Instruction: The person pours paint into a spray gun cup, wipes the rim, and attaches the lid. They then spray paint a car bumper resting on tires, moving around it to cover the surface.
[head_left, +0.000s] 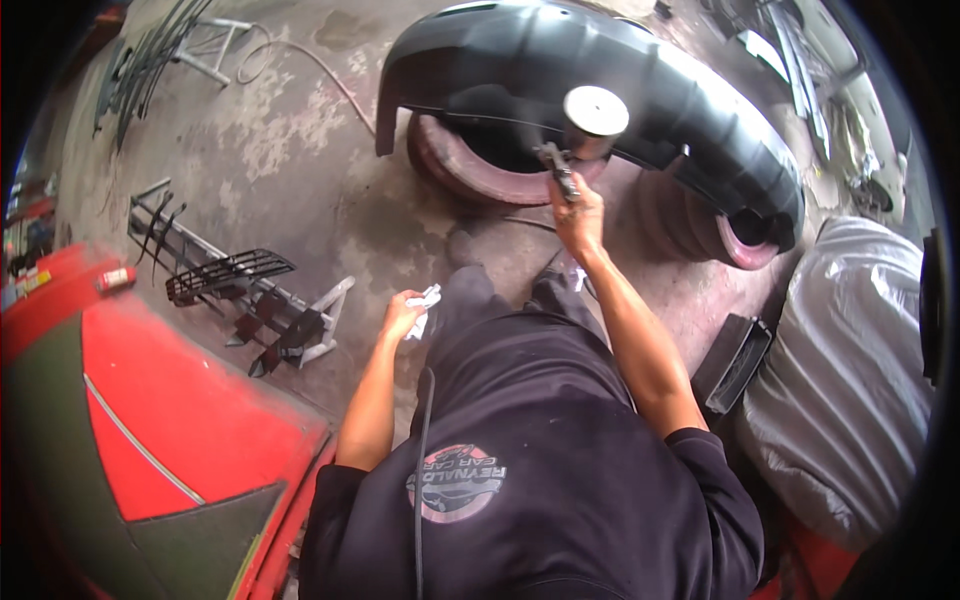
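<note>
My right hand (579, 216) is wrapped round the grip of a spray gun (556, 166), its paint cup topped by a round white lid (596, 110). Just beyond the gun lies a long, curved black car bumper (520, 65), the cup overlapping its near side in view. A faint haze hangs around the cup and bumper. Low on the left, my left hand (400, 318) is closed on a crumpled white cloth (423, 309), beside my leg and apart from the bumper. Part of the gun's trigger is hidden by my fingers.
Old tires (475, 175) support the bumper. A metal stand with black grille parts (235, 275) is at left, near a red vehicle panel (190, 370). A hose (330, 75) crosses the floor. A grey sheet-covered object (845, 370) and a black rectangular part (735, 362) are at right.
</note>
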